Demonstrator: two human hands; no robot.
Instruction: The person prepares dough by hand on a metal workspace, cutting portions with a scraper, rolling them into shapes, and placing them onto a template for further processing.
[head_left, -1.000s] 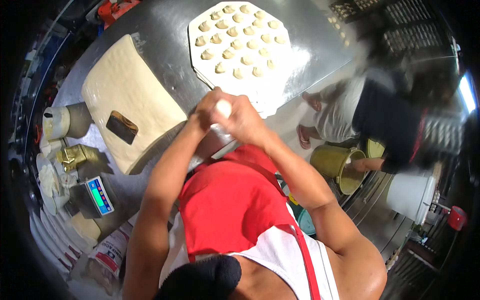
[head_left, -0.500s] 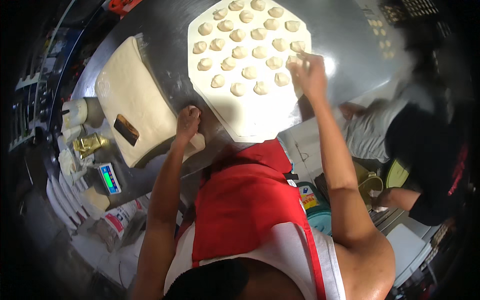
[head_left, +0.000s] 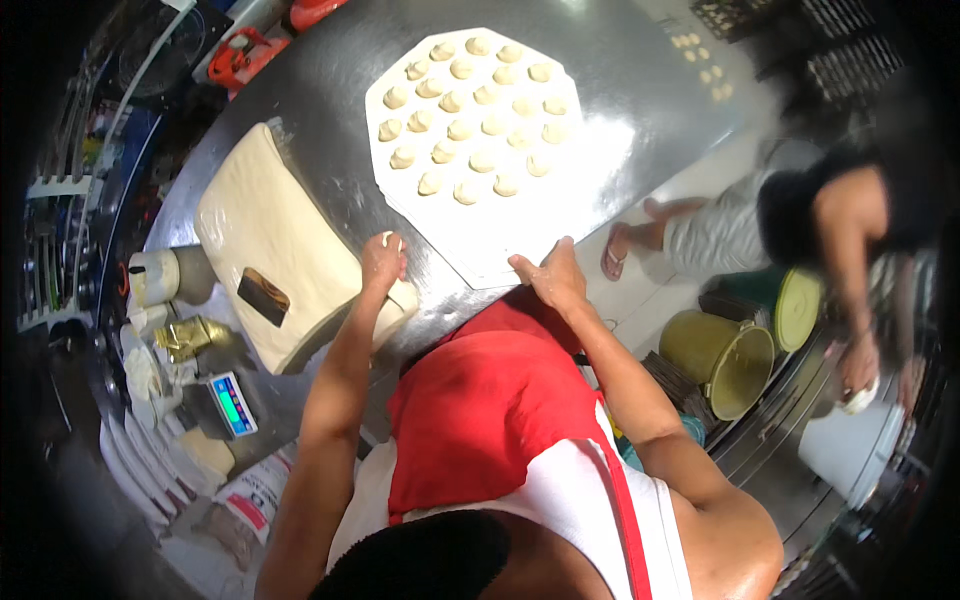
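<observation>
My left hand (head_left: 383, 265) is closed around a small lump of dough (head_left: 391, 241), just a bit of it showing. It is beside the near right end of a thick folded slab of dough (head_left: 275, 225), on which lies a dark scraper with a wooden handle (head_left: 264, 296). At the near corner of a white octagonal board (head_left: 470, 238), my right hand (head_left: 553, 278) has its thumb on top and its fingers around the edge, partly hidden. Rows of small peaked dough pieces (head_left: 459, 130) cover the far part of the board.
Left of the slab on the steel table (head_left: 620, 85) are a white tub (head_left: 153, 277), a gold packet (head_left: 190, 338) and a digital scale (head_left: 233, 405). Another person (head_left: 820, 215) stands at the right, near a yellow bucket (head_left: 715, 362) and a white container (head_left: 850, 450).
My right hand has come back from the dough pieces at the board's right side to its near corner. My left hand stays closed by the slab. The other person has shifted.
</observation>
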